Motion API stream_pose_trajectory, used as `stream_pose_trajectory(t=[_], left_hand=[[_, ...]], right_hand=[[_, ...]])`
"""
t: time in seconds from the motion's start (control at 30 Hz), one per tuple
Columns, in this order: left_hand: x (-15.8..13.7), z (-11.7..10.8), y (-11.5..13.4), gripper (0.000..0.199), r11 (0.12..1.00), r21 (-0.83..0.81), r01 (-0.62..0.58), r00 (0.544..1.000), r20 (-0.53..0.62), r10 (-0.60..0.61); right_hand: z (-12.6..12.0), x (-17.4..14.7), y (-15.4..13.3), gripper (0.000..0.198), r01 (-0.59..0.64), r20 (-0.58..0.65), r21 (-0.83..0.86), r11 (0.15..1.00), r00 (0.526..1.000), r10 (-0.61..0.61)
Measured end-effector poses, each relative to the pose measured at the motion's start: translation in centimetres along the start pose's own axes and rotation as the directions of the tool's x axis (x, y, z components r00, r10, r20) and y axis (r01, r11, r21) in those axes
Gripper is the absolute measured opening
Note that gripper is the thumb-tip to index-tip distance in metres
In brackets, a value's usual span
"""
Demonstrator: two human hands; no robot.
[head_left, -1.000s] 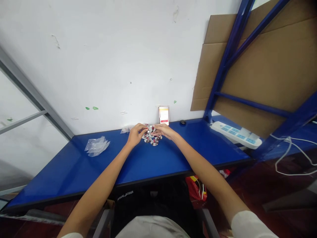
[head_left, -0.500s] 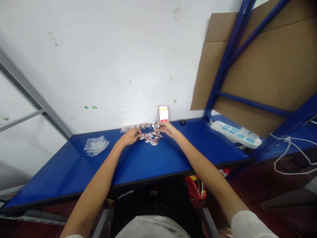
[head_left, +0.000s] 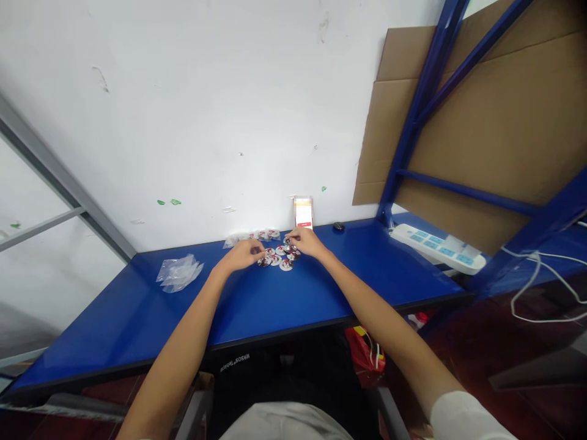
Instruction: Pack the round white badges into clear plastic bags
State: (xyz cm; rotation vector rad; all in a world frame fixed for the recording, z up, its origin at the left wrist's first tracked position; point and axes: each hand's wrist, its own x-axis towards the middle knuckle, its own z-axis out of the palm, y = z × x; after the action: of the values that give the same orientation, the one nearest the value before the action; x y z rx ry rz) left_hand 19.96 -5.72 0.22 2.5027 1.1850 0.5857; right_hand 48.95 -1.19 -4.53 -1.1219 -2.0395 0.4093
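Note:
A loose pile of round metal discs with red parts (head_left: 286, 264) lies on the blue table (head_left: 284, 305). My left hand (head_left: 243, 255) is at the pile's left side, its finger and thumb pinched at a shiny disc (head_left: 263, 262) there. From the right, my right hand (head_left: 306, 240) reaches over the back of the pile. A round metal disc (head_left: 287, 241) is held upright or tilted between its fingertips. The fingers partly cover both discs, and small details are blurred.
Behind the pile, a row of bagged discs (head_left: 261, 235) lies along the wall. Clear plastic bags (head_left: 178, 272) are at the left. A lit phone (head_left: 303, 211) leans on the wall, with a small black object (head_left: 338, 226) nearby. A white power strip (head_left: 438, 247) sits at the right.
My right hand has come down and slightly left with its disc, closer to the pile. My left hand has shifted slightly, and the disc at its fingertips now looks tilted.

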Motion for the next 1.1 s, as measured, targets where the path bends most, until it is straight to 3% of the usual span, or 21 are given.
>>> stream_pose_trajectory(t=[0.3, 0.63, 0.77, 1.1], left_hand=[[0.4, 0.2, -1.1, 0.035, 0.992, 0.128, -0.013, 0.989, -0.145, 0.032], [0.2, 0.1, -1.4, 0.038, 0.986, 0.161, 0.035, 0.988, -0.153, -0.010], [0.3, 0.4, -1.5, 0.038, 0.987, 0.157, 0.032, 0.988, -0.154, -0.008], [0.4, 0.8, -1.4, 0.036, 0.989, 0.146, 0.012, 0.986, -0.166, 0.012]], right_hand=[[-0.9, -0.2, -0.2, 0.027, 0.090, -0.130, -0.107, 0.990, 0.986, -0.104], [0.9, -0.1, -0.2, 0.018, 0.187, 0.025, -0.027, 0.982, 0.982, -0.186], [0.8, -0.3, -0.9, 0.011, 0.153, 0.019, 0.054, 0.987, 0.988, -0.154], [1.6, -0.1, -0.1, 0.030, 0.042, -0.003, 0.157, 0.987, 0.999, -0.042]])
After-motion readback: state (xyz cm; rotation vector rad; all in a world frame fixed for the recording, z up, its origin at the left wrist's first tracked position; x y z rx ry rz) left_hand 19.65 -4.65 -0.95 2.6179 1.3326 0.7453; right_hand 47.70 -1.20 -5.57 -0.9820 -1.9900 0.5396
